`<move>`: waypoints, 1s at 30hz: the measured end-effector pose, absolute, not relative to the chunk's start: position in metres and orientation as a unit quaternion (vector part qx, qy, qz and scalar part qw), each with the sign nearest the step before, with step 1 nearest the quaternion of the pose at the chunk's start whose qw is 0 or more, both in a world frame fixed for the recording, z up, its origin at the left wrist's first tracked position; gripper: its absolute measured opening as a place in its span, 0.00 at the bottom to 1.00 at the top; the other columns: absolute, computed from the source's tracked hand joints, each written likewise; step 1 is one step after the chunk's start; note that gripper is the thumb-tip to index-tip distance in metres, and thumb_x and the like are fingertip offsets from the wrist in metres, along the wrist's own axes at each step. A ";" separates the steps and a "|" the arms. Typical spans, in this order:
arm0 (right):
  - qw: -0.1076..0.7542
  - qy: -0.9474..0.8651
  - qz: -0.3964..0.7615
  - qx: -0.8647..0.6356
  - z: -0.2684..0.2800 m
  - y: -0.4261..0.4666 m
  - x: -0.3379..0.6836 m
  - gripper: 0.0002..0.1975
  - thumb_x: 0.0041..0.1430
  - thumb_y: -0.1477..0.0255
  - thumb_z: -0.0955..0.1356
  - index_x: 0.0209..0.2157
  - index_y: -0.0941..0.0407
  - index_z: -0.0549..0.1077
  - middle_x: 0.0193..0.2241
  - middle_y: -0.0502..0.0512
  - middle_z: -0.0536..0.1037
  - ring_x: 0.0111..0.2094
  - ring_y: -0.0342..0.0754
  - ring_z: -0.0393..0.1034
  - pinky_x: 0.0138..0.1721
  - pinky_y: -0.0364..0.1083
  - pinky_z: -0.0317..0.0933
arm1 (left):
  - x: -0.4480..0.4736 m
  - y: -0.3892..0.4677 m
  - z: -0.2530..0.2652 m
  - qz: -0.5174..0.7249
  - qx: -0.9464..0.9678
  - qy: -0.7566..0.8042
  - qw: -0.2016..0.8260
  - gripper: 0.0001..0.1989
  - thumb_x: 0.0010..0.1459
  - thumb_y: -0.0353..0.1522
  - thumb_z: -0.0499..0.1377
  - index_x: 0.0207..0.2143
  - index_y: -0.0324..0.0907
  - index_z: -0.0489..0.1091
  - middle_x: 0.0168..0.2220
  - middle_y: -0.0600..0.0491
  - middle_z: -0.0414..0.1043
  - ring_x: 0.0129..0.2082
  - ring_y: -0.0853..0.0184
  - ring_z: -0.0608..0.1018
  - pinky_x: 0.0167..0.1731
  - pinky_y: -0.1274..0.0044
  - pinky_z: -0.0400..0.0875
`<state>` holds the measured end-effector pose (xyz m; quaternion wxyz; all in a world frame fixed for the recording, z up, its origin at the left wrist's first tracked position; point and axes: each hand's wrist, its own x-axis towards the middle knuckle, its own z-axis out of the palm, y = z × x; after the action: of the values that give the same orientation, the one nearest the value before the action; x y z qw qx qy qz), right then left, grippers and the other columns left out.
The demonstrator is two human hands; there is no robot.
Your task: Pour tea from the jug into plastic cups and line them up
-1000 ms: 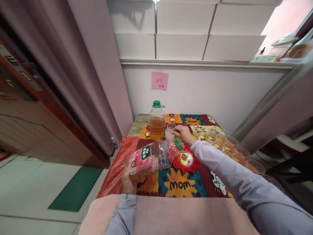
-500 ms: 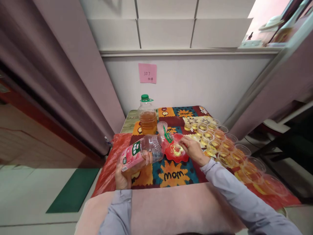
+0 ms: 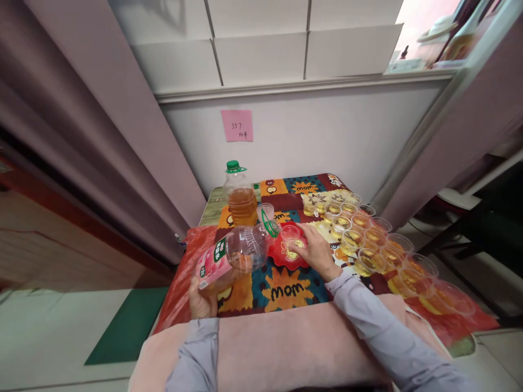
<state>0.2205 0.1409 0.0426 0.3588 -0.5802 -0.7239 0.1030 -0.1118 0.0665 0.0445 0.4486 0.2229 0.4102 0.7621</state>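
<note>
My left hand (image 3: pixel 202 299) grips the lower end of a large clear plastic bottle (image 3: pixel 247 247) with a pink label. The bottle lies tilted, its neck pointing right and a green carry ring around it. Beyond the mouth, a small clear plastic cup (image 3: pixel 290 233) sits over a red scalloped plate (image 3: pixel 281 258) with gold print. My right hand (image 3: pixel 318 253) has thumb and fingers closed around this cup's right side. Whether liquid is flowing from the bottle, I cannot tell.
Behind stands a capped bottle (image 3: pixel 242 204) of amber liquid beside clear cups (image 3: pixel 266 211). Several cups of yellow liquid (image 3: pixel 353 239) stand in rows at the right. A patterned mat (image 3: pixel 286 291) and red plastic sheeting (image 3: pixel 175 288) cover the table. A pink note (image 3: pixel 237 125) is on the wall.
My right hand has shifted slightly left and its fingers are spread wider around the cup. The bottle stays tilted in my left hand. The whole view has turned slightly.
</note>
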 end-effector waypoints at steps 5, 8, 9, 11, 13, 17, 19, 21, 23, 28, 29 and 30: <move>0.350 -0.700 0.134 -0.607 0.029 0.156 0.203 0.42 0.61 0.62 0.76 0.72 0.55 0.63 0.67 0.71 0.73 0.67 0.67 0.71 0.66 0.65 0.66 | -0.111 0.066 0.046 0.760 0.222 0.410 0.453 0.30 0.58 0.51 0.67 0.57 0.43 0.78 0.57 0.49 0.81 0.71 0.45 0.69 0.69 0.60 0.65; 0.357 -0.691 0.137 -0.614 0.029 0.157 0.199 0.42 0.61 0.62 0.76 0.72 0.57 0.63 0.67 0.73 0.73 0.67 0.68 0.70 0.67 0.65 0.65 | -0.113 0.066 0.043 0.759 0.218 0.416 0.451 0.31 0.56 0.51 0.69 0.56 0.44 0.78 0.57 0.49 0.81 0.72 0.45 0.67 0.70 0.61 0.64; 0.369 -0.684 0.128 -0.616 0.030 0.154 0.198 0.43 0.61 0.61 0.76 0.73 0.58 0.62 0.68 0.75 0.71 0.69 0.69 0.67 0.69 0.66 0.63 | -0.114 0.066 0.041 0.760 0.215 0.418 0.448 0.31 0.55 0.51 0.70 0.55 0.44 0.78 0.57 0.49 0.81 0.72 0.45 0.67 0.69 0.62 0.64; 0.417 -0.663 0.109 -0.612 0.036 0.143 0.194 0.45 0.62 0.59 0.76 0.74 0.60 0.60 0.72 0.76 0.64 0.74 0.69 0.59 0.72 0.67 0.59 | -0.116 0.067 0.038 0.762 0.211 0.422 0.444 0.31 0.54 0.51 0.70 0.55 0.44 0.78 0.57 0.49 0.81 0.71 0.47 0.68 0.68 0.64 0.66; 0.481 -0.637 0.127 -0.589 0.043 0.126 0.186 0.44 0.65 0.55 0.74 0.74 0.58 0.60 0.73 0.75 0.63 0.75 0.68 0.58 0.73 0.67 0.58 | -0.118 0.068 0.034 0.763 0.210 0.426 0.439 0.31 0.54 0.52 0.70 0.54 0.44 0.78 0.56 0.49 0.82 0.69 0.49 0.71 0.65 0.66 0.69; 0.552 -0.580 0.342 -0.492 0.048 0.097 0.150 0.42 0.64 0.49 0.73 0.71 0.55 0.63 0.68 0.72 0.71 0.67 0.66 0.70 0.64 0.65 0.70 | -0.121 0.072 0.025 0.766 0.199 0.444 0.420 0.34 0.48 0.55 0.71 0.50 0.42 0.79 0.50 0.46 0.84 0.59 0.50 0.79 0.57 0.67 0.75; 0.547 -0.525 0.477 -0.445 0.044 0.092 0.129 0.48 0.59 0.47 0.76 0.73 0.54 0.61 0.69 0.73 0.69 0.66 0.67 0.72 0.59 0.64 0.73 | -0.123 0.074 0.021 0.769 0.198 0.447 0.412 0.34 0.49 0.55 0.70 0.50 0.41 0.79 0.48 0.46 0.84 0.55 0.51 0.81 0.54 0.66 0.77; 0.540 -0.466 0.566 -0.413 0.038 0.092 0.112 0.55 0.54 0.46 0.79 0.74 0.52 0.58 0.72 0.72 0.65 0.65 0.67 0.72 0.58 0.62 0.74 | -0.124 0.074 0.019 0.772 0.201 0.441 0.412 0.32 0.51 0.54 0.69 0.50 0.41 0.79 0.47 0.45 0.84 0.52 0.52 0.83 0.53 0.66 0.77; 0.539 -0.430 0.611 -0.389 0.030 0.095 0.101 0.57 0.51 0.47 0.81 0.75 0.48 0.57 0.72 0.70 0.65 0.62 0.65 0.75 0.57 0.61 0.75 | -0.125 0.074 0.018 0.773 0.205 0.434 0.414 0.31 0.52 0.53 0.69 0.51 0.41 0.80 0.48 0.45 0.84 0.50 0.54 0.83 0.52 0.68 0.78; 0.547 -0.383 0.672 -0.320 0.018 0.097 0.094 0.56 0.51 0.44 0.80 0.75 0.45 0.58 0.70 0.69 0.68 0.58 0.63 0.78 0.44 0.53 0.80 | -0.125 0.070 0.017 0.769 0.215 0.436 0.415 0.30 0.53 0.51 0.70 0.53 0.43 0.80 0.53 0.44 0.83 0.53 0.54 0.83 0.55 0.66 0.77; 0.551 -0.374 0.680 -0.308 0.018 0.097 0.094 0.57 0.52 0.43 0.79 0.76 0.44 0.57 0.70 0.69 0.68 0.58 0.63 0.78 0.41 0.52 0.80 | -0.125 0.069 0.017 0.766 0.219 0.439 0.416 0.30 0.53 0.50 0.70 0.53 0.43 0.80 0.53 0.44 0.83 0.54 0.53 0.83 0.55 0.65 0.77; 0.552 -0.367 0.688 -0.297 0.018 0.097 0.095 0.57 0.53 0.42 0.78 0.76 0.43 0.55 0.70 0.69 0.68 0.58 0.63 0.78 0.39 0.52 0.80 | -0.125 0.069 0.017 0.763 0.224 0.441 0.416 0.29 0.53 0.50 0.70 0.53 0.44 0.80 0.54 0.45 0.82 0.55 0.53 0.83 0.56 0.65 0.76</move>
<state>0.0945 0.0974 0.0181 0.5518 -0.2969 -0.3665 0.6878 -0.1254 0.0688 0.0167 0.4162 0.2237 0.4408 0.7632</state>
